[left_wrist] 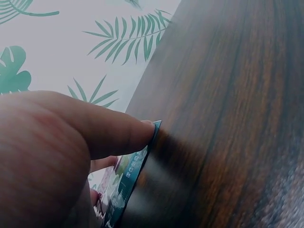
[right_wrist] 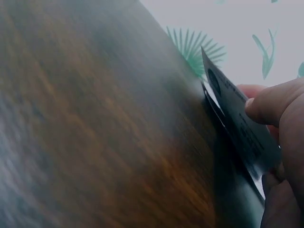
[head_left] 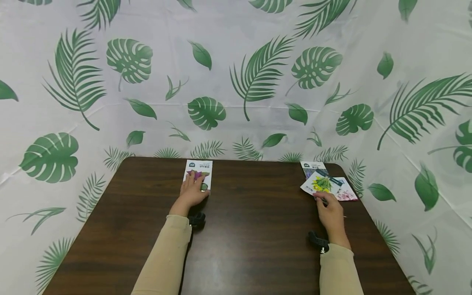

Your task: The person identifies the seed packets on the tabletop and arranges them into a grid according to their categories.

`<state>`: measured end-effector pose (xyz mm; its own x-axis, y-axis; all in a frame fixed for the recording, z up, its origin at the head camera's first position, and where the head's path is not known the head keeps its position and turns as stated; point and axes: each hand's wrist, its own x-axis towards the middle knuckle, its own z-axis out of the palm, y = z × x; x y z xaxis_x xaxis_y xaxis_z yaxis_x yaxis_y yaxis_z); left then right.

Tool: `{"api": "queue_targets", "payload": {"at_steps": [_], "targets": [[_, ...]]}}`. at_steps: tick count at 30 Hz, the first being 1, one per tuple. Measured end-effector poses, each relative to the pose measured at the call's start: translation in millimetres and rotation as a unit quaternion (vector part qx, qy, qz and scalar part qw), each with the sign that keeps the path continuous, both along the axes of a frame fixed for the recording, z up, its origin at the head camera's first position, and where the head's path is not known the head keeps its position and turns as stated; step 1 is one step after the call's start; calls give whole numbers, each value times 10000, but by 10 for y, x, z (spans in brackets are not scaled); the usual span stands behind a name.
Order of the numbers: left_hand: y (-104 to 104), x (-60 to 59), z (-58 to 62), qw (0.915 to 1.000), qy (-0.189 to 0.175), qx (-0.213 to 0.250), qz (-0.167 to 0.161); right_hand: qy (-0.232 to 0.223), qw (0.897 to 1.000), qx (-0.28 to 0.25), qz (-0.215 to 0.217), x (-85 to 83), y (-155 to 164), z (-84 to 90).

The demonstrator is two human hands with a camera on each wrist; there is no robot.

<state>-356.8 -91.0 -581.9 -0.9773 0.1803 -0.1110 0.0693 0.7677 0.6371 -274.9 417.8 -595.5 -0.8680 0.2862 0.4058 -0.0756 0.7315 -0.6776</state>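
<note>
In the head view, my left hand (head_left: 192, 191) rests with spread fingers on a white seed packet (head_left: 206, 168) with a purple flower picture, at the table's back left. The left wrist view has the thumb at the edge of this packet (left_wrist: 127, 183), by its dark teal band. At the back right, my right hand (head_left: 330, 211) pinches a white packet with yellow flowers (head_left: 320, 183) by its near edge, thumb on one face. That packet (right_wrist: 240, 118) tilts over two others: one with a purple picture (head_left: 311, 165), one with pink flowers (head_left: 346, 191).
The packets lie on a dark brown wooden table (head_left: 250, 229) with rounded back corners. Behind and beside it hangs a white cloth (head_left: 265, 135) printed with green leaves. A black wrist device (head_left: 197, 220) sits by the left cuff, another black device (head_left: 318, 241) by the right.
</note>
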Motion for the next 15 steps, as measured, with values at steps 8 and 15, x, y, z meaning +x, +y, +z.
{"api": "queue_targets", "payload": {"at_steps": [8, 15], "targets": [[16, 36, 43, 9999, -56, -115, 82, -117, 9992, -45, 382, -22, -90, -15], [31, 37, 50, 9998, -115, -126, 115, -370, 9957, 30, 843, -62, -151, -14]]}}
